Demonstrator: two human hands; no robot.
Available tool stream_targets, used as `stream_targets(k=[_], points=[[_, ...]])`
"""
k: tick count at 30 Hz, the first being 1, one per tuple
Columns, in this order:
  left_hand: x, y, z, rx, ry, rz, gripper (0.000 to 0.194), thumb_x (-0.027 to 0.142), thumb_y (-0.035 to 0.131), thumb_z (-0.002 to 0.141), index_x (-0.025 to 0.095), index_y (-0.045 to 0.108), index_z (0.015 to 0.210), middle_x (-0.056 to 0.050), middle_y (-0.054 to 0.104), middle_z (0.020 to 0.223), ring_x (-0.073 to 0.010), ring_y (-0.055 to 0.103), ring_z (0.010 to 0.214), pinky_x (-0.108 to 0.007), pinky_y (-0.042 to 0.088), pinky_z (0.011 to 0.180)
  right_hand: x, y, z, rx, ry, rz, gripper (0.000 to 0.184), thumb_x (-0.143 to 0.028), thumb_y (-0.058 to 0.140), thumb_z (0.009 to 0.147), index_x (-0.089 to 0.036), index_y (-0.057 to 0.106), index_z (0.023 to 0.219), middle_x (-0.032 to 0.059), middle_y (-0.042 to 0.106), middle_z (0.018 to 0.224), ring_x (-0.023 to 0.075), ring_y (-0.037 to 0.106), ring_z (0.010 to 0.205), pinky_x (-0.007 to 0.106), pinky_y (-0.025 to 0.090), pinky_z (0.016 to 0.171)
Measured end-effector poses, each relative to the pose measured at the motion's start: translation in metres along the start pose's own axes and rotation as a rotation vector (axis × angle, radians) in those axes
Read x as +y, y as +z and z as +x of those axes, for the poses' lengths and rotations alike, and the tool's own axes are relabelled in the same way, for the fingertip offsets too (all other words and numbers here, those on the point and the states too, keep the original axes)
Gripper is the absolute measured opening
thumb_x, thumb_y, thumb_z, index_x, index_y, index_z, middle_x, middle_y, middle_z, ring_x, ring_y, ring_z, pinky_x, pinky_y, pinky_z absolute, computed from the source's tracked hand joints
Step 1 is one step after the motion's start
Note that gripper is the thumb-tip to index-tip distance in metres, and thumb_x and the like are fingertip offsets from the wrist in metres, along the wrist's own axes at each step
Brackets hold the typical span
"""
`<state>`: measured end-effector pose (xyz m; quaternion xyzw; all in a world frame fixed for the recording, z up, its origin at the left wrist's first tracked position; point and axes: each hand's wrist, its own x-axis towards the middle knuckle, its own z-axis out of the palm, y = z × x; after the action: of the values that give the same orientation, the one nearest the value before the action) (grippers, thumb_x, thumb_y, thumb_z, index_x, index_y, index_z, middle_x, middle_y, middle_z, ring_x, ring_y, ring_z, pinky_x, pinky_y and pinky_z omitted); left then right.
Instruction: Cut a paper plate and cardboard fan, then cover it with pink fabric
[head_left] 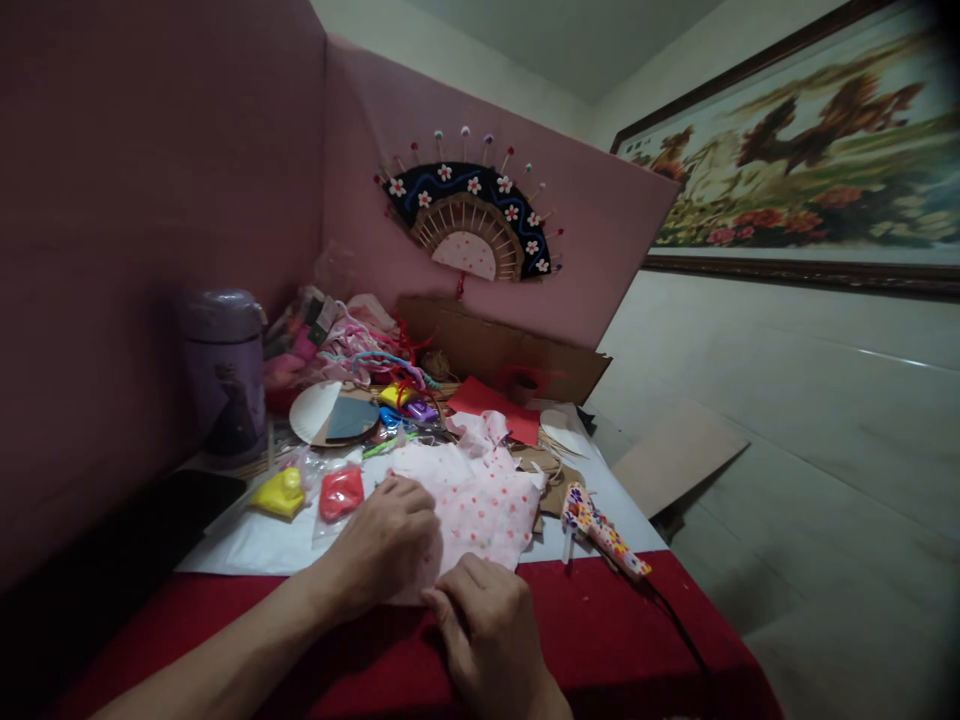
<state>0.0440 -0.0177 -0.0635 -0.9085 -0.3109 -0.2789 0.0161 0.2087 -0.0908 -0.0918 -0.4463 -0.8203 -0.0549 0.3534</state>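
Observation:
A pale pink cloth with red dots [487, 505] lies spread over the white sheet, its near edge reaching the red table cover. My left hand [391, 535] has its fingers curled closed on the cloth's left side, next to a red clay packet [341, 494]. Closer to me, my right hand [484, 610] pinches the cloth's near edge between thumb and fingers. The fingertips of both hands are partly hidden. Right of the cloth lies a flower-patterned glue gun [606, 530], its dark cord trailing toward me.
A purple tumbler [225, 375] stands at the left, near a yellow clay packet [280, 493]. Bagged craft materials [352, 335] are heaped behind. A decorated fan [472, 215] is on the pink panel. Red paper [496, 408] and cardboard [502, 345] lie at the back.

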Motion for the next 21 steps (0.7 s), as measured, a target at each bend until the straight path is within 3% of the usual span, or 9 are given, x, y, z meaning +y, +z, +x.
stream_targets(k=[3, 8, 11, 15, 19, 21], points=[[0.001, 0.004, -0.001, -0.145, -0.047, 0.04, 0.021, 0.01, 0.054, 0.079, 0.019, 0.063, 0.062, -0.003, 0.062, 0.072, -0.018, 0.054, 0.072, -0.034, 0.04, 0.069, 0.001, 0.002, 0.0, -0.02, 0.012, -0.014, 0.024, -0.023, 0.047, 0.089, -0.019, 0.056, 0.068, 0.0031, 0.06, 0.065, 0.0161, 0.053, 0.06, 0.028, 0.025, 0.056], [0.002, 0.001, -0.001, -0.137, -0.076, 0.053, 0.019, 0.011, 0.055, 0.079, 0.017, 0.064, 0.064, -0.005, 0.062, 0.077, -0.0187, 0.053, 0.075, -0.035, 0.037, 0.071, 0.003, 0.005, 0.0, 0.035, 0.044, -0.031, 0.026, -0.023, 0.046, 0.09, -0.019, 0.055, 0.066, 0.0024, 0.058, 0.062, 0.0156, 0.052, 0.056, 0.029, 0.025, 0.054], [0.011, -0.008, 0.0, -0.124, 0.023, -0.036, 0.016, 0.02, 0.056, 0.082, 0.019, 0.063, 0.068, -0.005, 0.061, 0.077, -0.019, 0.051, 0.078, -0.036, 0.036, 0.073, 0.006, 0.003, 0.001, 0.18, 0.206, 0.036, 0.029, -0.021, 0.041, 0.093, -0.018, 0.055, 0.068, 0.0023, 0.057, 0.062, 0.0144, 0.051, 0.055, 0.026, 0.028, 0.053], [0.029, -0.016, 0.0, -0.221, 0.145, -0.182, 0.014, 0.035, 0.062, 0.079, 0.021, 0.062, 0.079, -0.003, 0.06, 0.086, -0.019, 0.049, 0.081, -0.033, 0.036, 0.071, 0.011, -0.006, 0.003, 0.37, 0.46, 0.282, 0.025, -0.028, 0.041, 0.094, -0.017, 0.056, 0.076, 0.0023, 0.057, 0.07, 0.0141, 0.054, 0.064, 0.022, 0.038, 0.058], [0.035, 0.001, -0.004, -0.209, 0.208, -0.04, 0.008, 0.02, 0.056, 0.083, 0.019, 0.058, 0.075, -0.002, 0.059, 0.08, -0.0177, 0.048, 0.074, -0.033, 0.035, 0.067, 0.014, -0.011, 0.003, 0.402, 0.599, 0.465, 0.028, -0.036, 0.045, 0.091, -0.018, 0.053, 0.072, 0.0003, 0.054, 0.066, 0.014, 0.052, 0.063, 0.022, 0.041, 0.058], [0.035, 0.013, -0.005, -0.175, 0.248, 0.016, 0.017, 0.012, 0.05, 0.085, 0.018, 0.056, 0.071, -0.003, 0.059, 0.077, -0.0168, 0.047, 0.069, -0.032, 0.034, 0.063, 0.015, -0.01, 0.003, 0.399, 0.643, 0.503, 0.03, -0.039, 0.047, 0.089, -0.018, 0.052, 0.069, -0.0005, 0.052, 0.064, 0.0138, 0.049, 0.061, 0.022, 0.04, 0.057]])
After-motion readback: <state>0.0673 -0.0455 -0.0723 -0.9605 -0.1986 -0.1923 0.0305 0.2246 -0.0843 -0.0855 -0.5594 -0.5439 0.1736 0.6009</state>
